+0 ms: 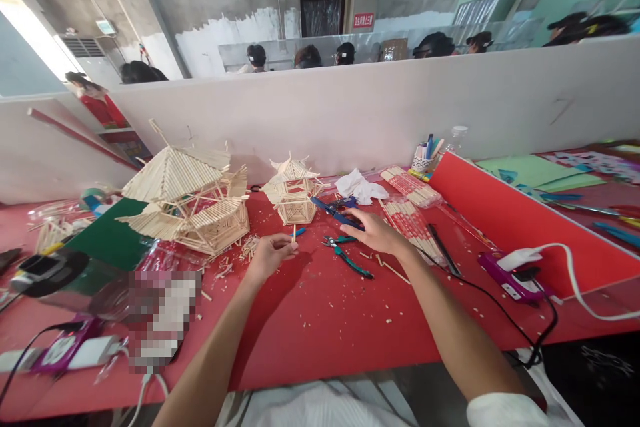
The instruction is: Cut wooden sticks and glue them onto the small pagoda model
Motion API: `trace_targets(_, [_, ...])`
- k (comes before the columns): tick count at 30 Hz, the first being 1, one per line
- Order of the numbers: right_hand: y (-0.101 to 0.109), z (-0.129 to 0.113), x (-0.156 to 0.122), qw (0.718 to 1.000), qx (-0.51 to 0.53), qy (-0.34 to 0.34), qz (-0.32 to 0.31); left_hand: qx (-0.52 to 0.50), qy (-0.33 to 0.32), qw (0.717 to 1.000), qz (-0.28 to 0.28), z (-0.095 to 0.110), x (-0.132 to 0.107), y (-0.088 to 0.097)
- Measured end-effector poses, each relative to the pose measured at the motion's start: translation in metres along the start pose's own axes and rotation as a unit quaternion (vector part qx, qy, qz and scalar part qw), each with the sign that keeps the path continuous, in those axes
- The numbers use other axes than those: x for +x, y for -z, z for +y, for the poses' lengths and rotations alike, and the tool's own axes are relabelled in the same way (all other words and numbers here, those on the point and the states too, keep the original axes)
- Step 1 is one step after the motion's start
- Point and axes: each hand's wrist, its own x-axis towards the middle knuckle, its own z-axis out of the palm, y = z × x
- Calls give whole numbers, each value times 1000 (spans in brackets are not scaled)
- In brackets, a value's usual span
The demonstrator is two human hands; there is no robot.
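Between the thumb and fingers of my left hand (274, 257), a short thin wooden stick (294, 233) stands upright. My right hand (376, 230) has its thumb and fingers around a long blue tool (327, 207), whose exact kind I cannot make out. Just below lies a pair of cutting pliers (353, 261) with teal handles. Behind my hands stands a small pavilion model (295, 203) built of wooden sticks. A larger stick pavilion model (187, 197) with a slatted roof is to the left.
Packs of sticks (413, 220) and crumpled white tissue (363, 187) lie at the back right. A slanted red board (530, 227) and a purple power strip (515, 280) with cords are further right. Stick offcuts (249, 248) litter the red table (320, 340). A pixelated object (165, 320) lies left.
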Motion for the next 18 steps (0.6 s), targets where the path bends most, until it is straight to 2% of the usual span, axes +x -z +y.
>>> trace_targets(5, [4,-3,-3,997,-18,16,-76,-5,-4,1000,1,0,1,1])
trace_targets(10, [4,-3,-5,991,-70,15,-110,5,-2,1000,-7,-1,1,-1])
trace_targets(18, [-12,-19,-3,980,-133,25,-147,26,-8,1000,-15,0,0,-2])
